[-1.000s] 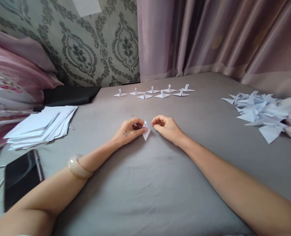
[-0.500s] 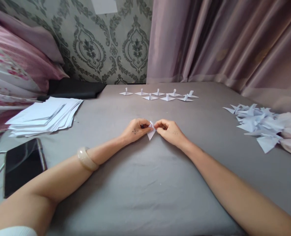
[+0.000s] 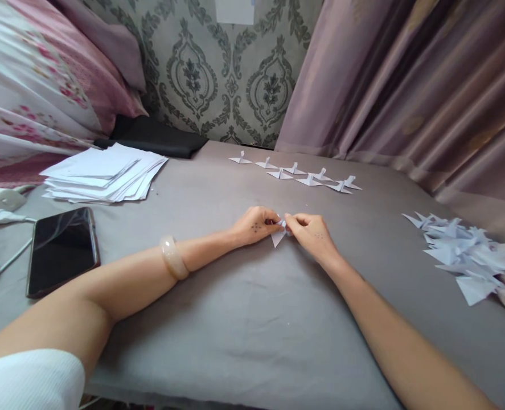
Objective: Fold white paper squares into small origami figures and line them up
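Between my two hands is a small white folded-paper crane (image 3: 278, 239), one pointed wing hanging downward toward me. My left hand (image 3: 255, 226) pinches its left side between thumb and fingers. On the other side, my right hand (image 3: 314, 234) has thumb and forefinger closed on the paper's right edge. The fingertips hide much of the upper folds. Beyond the hands, several finished-looking paper cranes (image 3: 309, 180) stand in two slanting rows on the grey cloth.
A heap of folded paper cranes (image 3: 461, 245) lies at the right, beside pale pink fabric. To the left are a stack of white paper sheets (image 3: 94, 171), a phone (image 3: 64, 250), a white power strip (image 3: 0, 200) and a folded black cloth (image 3: 158, 136). Curtains (image 3: 363, 80) hang behind.
The view has tilted and swung, shifting the hands slightly right in the picture. My right fingers have come in against the crane, overlapping its right side more than before.
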Tool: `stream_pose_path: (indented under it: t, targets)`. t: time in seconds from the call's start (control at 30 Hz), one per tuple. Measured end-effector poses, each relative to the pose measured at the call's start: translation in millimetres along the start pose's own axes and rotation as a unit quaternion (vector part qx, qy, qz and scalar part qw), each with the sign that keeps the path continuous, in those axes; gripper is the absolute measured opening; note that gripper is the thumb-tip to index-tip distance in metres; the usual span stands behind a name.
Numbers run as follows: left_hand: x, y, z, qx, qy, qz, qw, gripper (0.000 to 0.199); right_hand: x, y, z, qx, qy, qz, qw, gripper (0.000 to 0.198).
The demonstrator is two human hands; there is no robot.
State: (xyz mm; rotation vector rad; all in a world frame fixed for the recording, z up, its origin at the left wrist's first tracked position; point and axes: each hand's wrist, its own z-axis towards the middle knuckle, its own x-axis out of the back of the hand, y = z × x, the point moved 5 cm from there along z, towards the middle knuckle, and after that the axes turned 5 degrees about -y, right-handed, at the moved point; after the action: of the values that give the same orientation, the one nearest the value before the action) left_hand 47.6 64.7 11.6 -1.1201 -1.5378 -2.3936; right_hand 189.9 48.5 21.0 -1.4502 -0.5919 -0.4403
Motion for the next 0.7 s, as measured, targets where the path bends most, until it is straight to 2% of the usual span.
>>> stream_pose_path:
  t: [0.23,0.5,0.7]
  targets:
    - [1.9,3.5,-1.5,0.002,-0.014,0.005,1.0,0.02,4.6,-2.6,-2.0,-0.015,0.001,-0.008,1.0,0.035]
    - [-1.0,-3.0,-0.4,0.01,-0.023,-0.004,1.0,0.023,2.7,2.6,-1.1,-0.087,-0.053,0.082,0.991,0.037]
    - [0.6,1.2,-2.3,0.021,-0.02,-0.011,1.0,0.019,2.4,-2.5,-4.1,-0.07,-0.058,0.051,0.995,0.033]
